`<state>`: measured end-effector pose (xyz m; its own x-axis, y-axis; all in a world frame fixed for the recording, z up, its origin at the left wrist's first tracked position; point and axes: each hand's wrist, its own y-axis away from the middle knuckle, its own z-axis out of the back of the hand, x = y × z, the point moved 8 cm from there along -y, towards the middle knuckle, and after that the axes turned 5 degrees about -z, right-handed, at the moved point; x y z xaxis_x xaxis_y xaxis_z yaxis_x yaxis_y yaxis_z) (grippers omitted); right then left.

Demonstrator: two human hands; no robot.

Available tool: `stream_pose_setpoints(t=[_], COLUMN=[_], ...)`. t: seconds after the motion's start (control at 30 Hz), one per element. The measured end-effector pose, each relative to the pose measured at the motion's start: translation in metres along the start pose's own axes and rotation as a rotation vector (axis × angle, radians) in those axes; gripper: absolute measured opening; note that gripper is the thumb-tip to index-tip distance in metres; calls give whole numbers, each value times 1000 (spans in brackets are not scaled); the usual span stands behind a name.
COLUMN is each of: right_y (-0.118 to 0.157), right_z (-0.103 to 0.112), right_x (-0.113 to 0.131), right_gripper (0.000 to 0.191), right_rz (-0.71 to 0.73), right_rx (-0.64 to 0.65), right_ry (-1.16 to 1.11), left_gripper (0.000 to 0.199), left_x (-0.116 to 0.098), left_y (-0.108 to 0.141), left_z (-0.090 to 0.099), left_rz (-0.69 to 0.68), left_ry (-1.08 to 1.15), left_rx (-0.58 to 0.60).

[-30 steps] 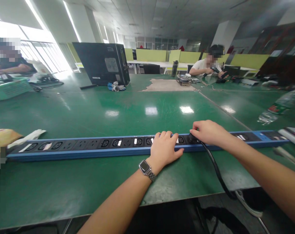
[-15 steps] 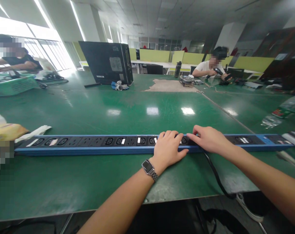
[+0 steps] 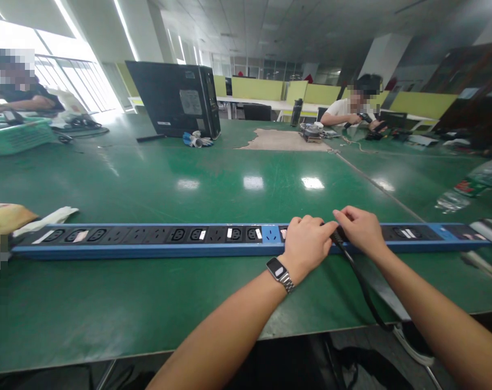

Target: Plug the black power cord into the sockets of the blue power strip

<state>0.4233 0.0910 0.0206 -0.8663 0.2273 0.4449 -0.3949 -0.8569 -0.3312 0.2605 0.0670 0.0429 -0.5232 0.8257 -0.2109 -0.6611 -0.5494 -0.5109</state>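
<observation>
Power strip: long blue-edged metal power strip with black sockets (image 3: 148, 251), lying left to right across the near part of the glossy green table (image 3: 168, 303).
Left hand: left hand (image 3: 309, 241), bent over the strip right of its middle, thumb beside the plug; whether it grips is hidden.
Right hand: right hand (image 3: 360, 230), fingers curled, thumb and forefinger close together just right of the left thumb; cannot tell if they grasp anything.
Black cable: thick black cable (image 3: 363, 287), running from the black plug (image 3: 339, 236) between the hands over the near table edge.
Far left: black computer tower (image 3: 168, 100), blue-and-white gloves (image 3: 197, 140) near it.
Right: clear plastic bottle (image 3: 473, 187), lying down.
</observation>
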Motion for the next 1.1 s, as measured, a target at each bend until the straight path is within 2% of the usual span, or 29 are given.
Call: stream_pose_setpoints(t=[0.03,0.1,0.2,0.23,0.3,0.4,0.47,0.53,0.63,0.8,0.93,1.1], right_y=[1,2,3,3,3,4,4,5,6,8,9,10], right_z=[1,2,4,4,3,3,3,4,3,2,2,4], right_x=[1,2,1,1,1,0,1,1,1,2,2,2], right_gripper=[39,39,39,39,38,36,35,35,36,36,36,35], right_rz=[3,15,37,40,30,-2,-22,-29,-23,1,-2,-37], right_rx=[-3,-16,-32,-31,-26,-28,-36,-43,-43,-55,-72,-78], right_ry=[-5,-3,-8,-14,-16,29,61,79,101,143,154,155], left_gripper=[30,32,34,35,32,31,32,34,36,34,33,35], left_x=[3,16,48,59,78,97,100,97,87,74,75,75], left_y=[-4,-9,1,8,26,56,73,83,83,73,74,76], left_z=[11,45,97,108,119,106,89,74,65,63,65,68], left_rz=[15,66,165,192,207,240,238,225,191,139,188,187], left_ry=[29,90,168,188,199,176,174,178,161,44,-51,-54], left_rx=[-72,-284,-568,-608,-593,-390,-243,-148,-112,-74,-39,-25])
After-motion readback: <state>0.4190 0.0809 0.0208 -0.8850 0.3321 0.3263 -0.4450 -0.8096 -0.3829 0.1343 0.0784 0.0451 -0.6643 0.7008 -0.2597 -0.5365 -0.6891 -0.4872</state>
